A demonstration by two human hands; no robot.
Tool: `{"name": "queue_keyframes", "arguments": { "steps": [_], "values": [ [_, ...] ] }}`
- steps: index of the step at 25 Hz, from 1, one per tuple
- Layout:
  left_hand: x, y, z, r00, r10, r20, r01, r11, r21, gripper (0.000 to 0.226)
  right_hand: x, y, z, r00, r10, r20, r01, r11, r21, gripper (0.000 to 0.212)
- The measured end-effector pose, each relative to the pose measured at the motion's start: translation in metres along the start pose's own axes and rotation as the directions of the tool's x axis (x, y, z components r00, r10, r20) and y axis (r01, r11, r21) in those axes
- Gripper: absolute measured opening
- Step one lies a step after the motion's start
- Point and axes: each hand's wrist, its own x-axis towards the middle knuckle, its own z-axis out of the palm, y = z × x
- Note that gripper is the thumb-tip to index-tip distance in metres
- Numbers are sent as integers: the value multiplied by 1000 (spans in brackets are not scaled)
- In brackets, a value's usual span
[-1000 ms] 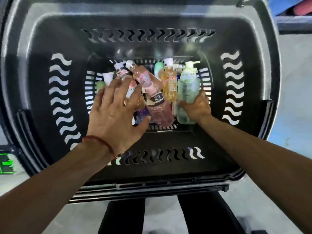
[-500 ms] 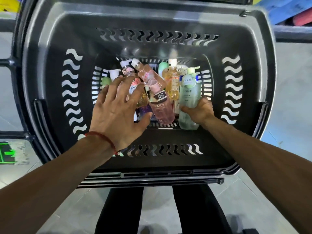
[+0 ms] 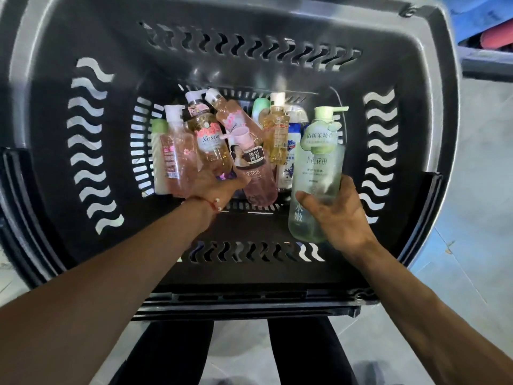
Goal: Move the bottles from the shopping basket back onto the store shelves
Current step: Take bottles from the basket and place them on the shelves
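A black shopping basket holds several bottles lying at its bottom. My right hand grips a tall pale green pump bottle, held upright above the others at the right. My left hand reaches deep into the pile and closes round the base of an amber pump bottle with a pink flowered label; its fingers are mostly hidden behind the bottles. Beside that hand lie a pink bottle to the left and a pink bottle with a black label to the right.
More bottles lie toward the back: a yellow one, a white and blue one, a green cap. A shelf edge with blue and red goods shows at the top right. Pale floor tiles lie around the basket.
My right hand has lifted the green pump bottle up and toward me. My left hand has gone from hovering spread over the pile down in among the bottles.
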Motion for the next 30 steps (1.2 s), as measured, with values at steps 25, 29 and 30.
{"name": "queue_keyframes", "arguments": {
  "steps": [25,29,30],
  "values": [
    [21,-37,38,972,199,-126,-212,972,-103,46,19,-6,1,998,45,-38,-48,997,-68,57],
    [5,-20,21,963,244,-111,-250,967,-41,80,6,-15,-4,999,43,-10,-44,997,-63,51],
    [-2,-13,16,960,265,-92,-265,964,10,84,0,-19,-5,999,45,0,-45,997,-62,51]
  ]
}}
